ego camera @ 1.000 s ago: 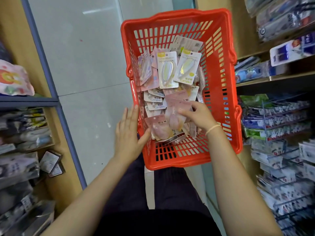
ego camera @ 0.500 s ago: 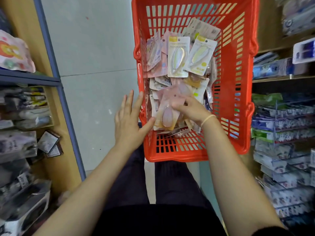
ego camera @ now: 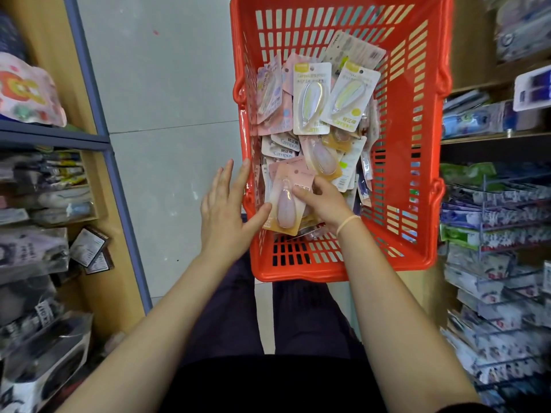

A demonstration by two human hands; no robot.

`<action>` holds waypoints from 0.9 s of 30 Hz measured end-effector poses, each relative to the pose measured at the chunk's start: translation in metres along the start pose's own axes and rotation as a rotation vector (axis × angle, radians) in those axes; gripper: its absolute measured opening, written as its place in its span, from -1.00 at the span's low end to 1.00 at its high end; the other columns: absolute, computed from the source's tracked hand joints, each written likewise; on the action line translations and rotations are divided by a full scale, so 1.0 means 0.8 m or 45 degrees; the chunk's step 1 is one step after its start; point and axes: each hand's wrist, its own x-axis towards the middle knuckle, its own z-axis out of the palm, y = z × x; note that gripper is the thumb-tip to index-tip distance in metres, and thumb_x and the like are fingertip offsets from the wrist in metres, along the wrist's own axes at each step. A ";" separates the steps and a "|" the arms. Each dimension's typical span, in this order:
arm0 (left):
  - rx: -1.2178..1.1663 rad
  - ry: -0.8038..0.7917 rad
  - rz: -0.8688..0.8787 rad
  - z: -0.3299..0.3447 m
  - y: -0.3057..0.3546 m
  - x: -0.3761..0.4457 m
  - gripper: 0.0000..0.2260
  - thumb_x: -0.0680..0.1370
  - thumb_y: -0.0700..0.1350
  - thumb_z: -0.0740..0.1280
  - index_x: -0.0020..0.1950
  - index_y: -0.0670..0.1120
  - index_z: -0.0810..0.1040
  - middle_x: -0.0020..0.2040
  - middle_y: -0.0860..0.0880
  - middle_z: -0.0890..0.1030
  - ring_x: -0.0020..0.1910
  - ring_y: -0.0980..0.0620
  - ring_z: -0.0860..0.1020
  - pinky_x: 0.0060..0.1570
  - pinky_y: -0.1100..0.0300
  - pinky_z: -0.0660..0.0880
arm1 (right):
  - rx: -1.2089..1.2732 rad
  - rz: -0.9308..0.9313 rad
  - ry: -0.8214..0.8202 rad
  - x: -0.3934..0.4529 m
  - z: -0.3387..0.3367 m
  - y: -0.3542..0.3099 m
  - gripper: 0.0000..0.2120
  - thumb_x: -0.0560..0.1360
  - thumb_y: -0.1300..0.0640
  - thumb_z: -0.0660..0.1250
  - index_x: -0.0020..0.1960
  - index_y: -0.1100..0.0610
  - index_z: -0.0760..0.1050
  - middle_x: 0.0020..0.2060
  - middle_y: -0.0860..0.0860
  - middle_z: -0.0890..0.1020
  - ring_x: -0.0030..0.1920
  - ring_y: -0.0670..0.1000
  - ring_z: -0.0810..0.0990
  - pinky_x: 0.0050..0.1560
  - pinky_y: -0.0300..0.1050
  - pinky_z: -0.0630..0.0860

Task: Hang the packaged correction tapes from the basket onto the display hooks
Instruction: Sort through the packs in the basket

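A red plastic basket (ego camera: pixel 417 84) stands in front of me, filled with several carded correction tapes (ego camera: pixel 311 99) in pink, yellow and white packs. My right hand (ego camera: pixel 322 201) is inside the basket and grips a pink correction tape pack (ego camera: pixel 286 198) near the basket's left wall. My left hand (ego camera: pixel 226 210) lies against the outside of that wall with straight fingers, its thumb touching the pack's lower left edge. Display hooks (ego camera: pixel 495 201) loaded with packaged goods stick out on the right.
Wooden shelves with blue edging (ego camera: pixel 89 135) hold stationery on the left. More shelves with packaged items (ego camera: pixel 489 114) rise on the right above the hook racks. Grey floor tiles (ego camera: pixel 167 99) lie between the left shelf and the basket.
My right hand has lifted the pink pack out of the pile and drawn it toward the basket's left wall. My left thumb now touches it. The view has tilted down toward the basket.
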 end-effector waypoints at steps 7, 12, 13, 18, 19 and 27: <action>-0.228 0.263 0.113 -0.031 0.071 0.013 -0.46 0.47 0.19 0.42 0.33 -0.11 0.55 0.37 -0.12 0.45 0.36 -0.01 0.41 0.37 0.33 0.28 | 0.174 -0.193 -0.007 -0.035 -0.045 -0.057 -0.72 0.56 0.15 0.43 0.25 0.04 0.55 0.15 0.01 0.68 0.19 -0.01 0.63 0.21 -0.03 0.56; -0.917 -0.299 -0.352 -0.019 0.147 0.059 -0.51 0.50 -0.02 0.55 0.33 0.08 0.40 0.11 0.20 0.57 -0.07 0.42 0.60 -0.14 0.49 0.50 | 0.222 -0.325 -0.077 -0.051 -0.069 -0.092 -0.46 0.58 0.05 0.41 0.46 -0.20 0.28 0.43 -0.13 0.44 0.41 -0.10 0.44 0.34 -0.16 0.47; -1.020 -0.387 -0.422 -0.011 0.153 0.066 -0.56 0.50 -0.02 0.54 0.30 0.07 0.43 0.10 0.19 0.61 -0.05 0.38 0.63 -0.16 0.46 0.53 | 0.227 -0.307 -0.067 -0.047 -0.068 -0.090 -0.40 0.56 -0.04 0.41 0.50 -0.24 0.22 0.50 -0.09 0.37 0.49 -0.04 0.37 0.43 -0.03 0.41; -1.184 -0.379 -0.605 0.035 0.152 0.086 -0.50 0.44 -0.11 0.60 0.30 0.03 0.48 0.12 0.07 0.68 0.07 0.12 0.68 0.03 0.20 0.59 | 0.497 -0.093 -0.044 -0.024 -0.062 -0.076 -0.68 0.72 0.05 0.13 0.41 0.09 0.45 0.23 0.04 0.65 0.27 0.03 0.61 0.29 -0.04 0.54; -1.187 -0.337 -0.640 0.041 0.148 0.087 -0.52 0.44 -0.13 0.60 0.29 0.01 0.49 0.12 0.04 0.69 0.08 0.08 0.69 0.02 0.16 0.60 | 0.516 -0.052 -0.028 -0.021 -0.063 -0.076 -0.68 0.72 0.01 0.09 0.33 0.06 0.53 0.16 0.02 0.69 0.20 0.00 0.65 0.20 -0.08 0.57; -1.148 0.188 -0.913 0.076 0.116 0.100 -0.32 0.37 -0.01 0.64 0.40 -0.05 0.41 0.24 -0.01 0.62 0.18 -0.02 0.63 0.28 -0.09 0.56 | 0.026 0.034 0.404 0.062 -0.091 -0.047 -0.69 0.63 0.18 0.22 0.34 0.21 0.51 0.17 0.08 0.62 0.16 0.06 0.57 0.29 0.00 0.48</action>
